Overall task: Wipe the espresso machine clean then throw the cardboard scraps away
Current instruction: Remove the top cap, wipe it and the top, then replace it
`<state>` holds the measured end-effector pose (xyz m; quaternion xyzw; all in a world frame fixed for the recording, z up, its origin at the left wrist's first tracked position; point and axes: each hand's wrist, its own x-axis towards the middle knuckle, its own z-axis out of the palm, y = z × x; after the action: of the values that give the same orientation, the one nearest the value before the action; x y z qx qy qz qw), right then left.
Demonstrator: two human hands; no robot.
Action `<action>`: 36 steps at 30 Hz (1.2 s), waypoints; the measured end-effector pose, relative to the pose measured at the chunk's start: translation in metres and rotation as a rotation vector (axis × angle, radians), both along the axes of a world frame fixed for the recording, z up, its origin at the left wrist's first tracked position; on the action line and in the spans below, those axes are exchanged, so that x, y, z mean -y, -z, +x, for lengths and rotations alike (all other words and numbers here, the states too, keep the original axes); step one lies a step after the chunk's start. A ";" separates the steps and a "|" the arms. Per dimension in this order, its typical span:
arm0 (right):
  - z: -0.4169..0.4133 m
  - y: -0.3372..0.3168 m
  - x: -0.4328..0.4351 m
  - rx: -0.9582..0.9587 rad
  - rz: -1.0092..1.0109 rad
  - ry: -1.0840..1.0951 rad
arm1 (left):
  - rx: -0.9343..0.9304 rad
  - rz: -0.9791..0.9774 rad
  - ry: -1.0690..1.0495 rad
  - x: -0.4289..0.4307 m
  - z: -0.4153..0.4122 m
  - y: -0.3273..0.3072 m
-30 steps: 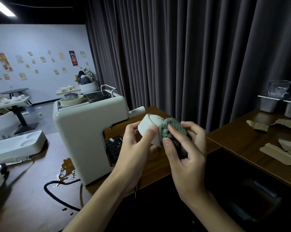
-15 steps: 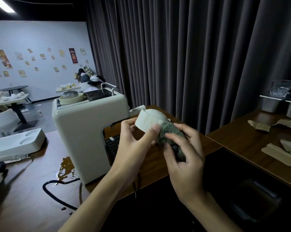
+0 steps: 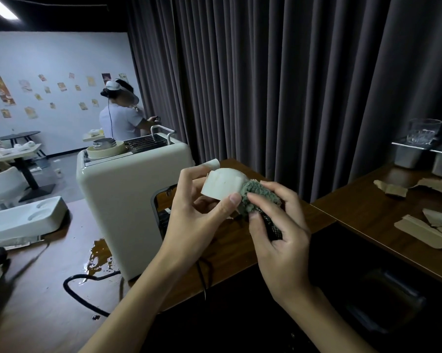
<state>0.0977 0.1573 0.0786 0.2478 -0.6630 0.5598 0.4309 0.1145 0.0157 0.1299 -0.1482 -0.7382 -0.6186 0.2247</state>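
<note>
Wiping step; cardboard scraps [image 3: 423, 233] waited.
Our left hand [image 3: 197, 220] gripped a cream part [image 3: 223, 186], our right hand [image 3: 278, 233] the cloth [image 3: 259, 197]; we judged more rubbing next.

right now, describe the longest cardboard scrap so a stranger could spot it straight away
Look at the dark wooden counter on the right, in front of the grey curtain. Several cardboard scraps lie there; yours is the long strip nearest the counter's front edge. Unlike the ragged pieces behind it, it is straight-sided and flat.
</note>
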 end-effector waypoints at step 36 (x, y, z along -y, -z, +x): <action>-0.010 0.013 0.011 -0.129 0.144 0.053 | 0.128 0.252 0.047 0.009 0.000 0.018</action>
<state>0.0873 0.1462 0.0660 0.2962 -0.6787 0.4820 0.4683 0.1142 0.0063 0.1123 -0.0960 -0.6637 -0.7198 0.1795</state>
